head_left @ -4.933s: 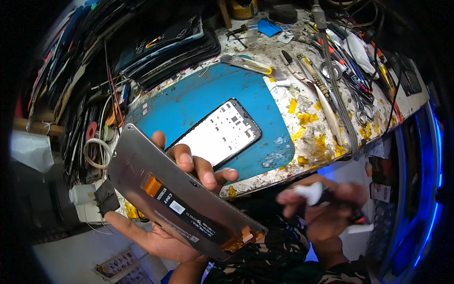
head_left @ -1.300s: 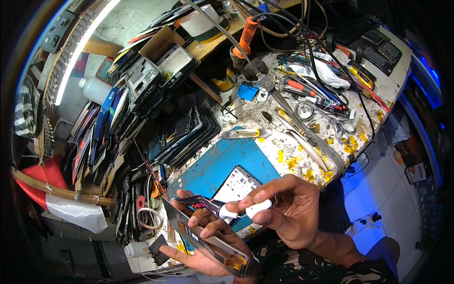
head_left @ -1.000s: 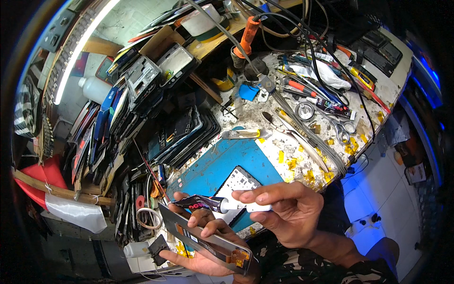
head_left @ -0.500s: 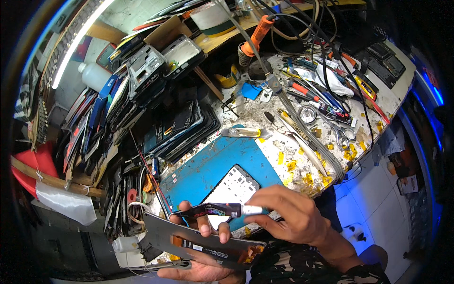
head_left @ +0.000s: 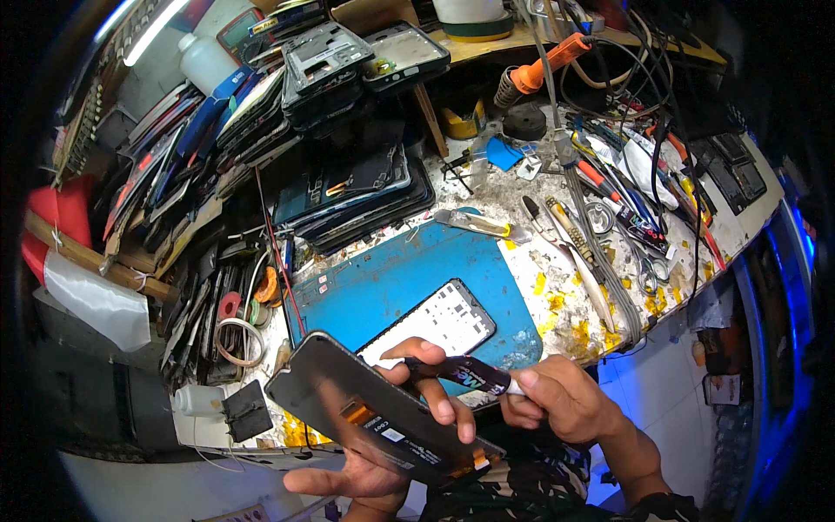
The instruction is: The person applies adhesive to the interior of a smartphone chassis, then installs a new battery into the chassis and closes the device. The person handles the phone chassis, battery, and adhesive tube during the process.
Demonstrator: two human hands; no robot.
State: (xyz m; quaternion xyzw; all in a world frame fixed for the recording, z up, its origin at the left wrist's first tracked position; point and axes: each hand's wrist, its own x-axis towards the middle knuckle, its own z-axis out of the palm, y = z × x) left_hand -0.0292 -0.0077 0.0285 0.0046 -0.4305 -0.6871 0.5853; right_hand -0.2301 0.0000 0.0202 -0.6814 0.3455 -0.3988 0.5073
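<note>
Cluttered workbench point(head_left: 557, 287): left hand point(head_left: 383, 452) holds screen panel point(head_left: 374, 413).

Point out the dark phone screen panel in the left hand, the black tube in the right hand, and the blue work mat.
dark phone screen panel point(head_left: 348, 409), head view, middle of its back face
black tube point(head_left: 465, 376), head view, mid-body
blue work mat point(head_left: 391, 278), head view, bare upper part
</note>
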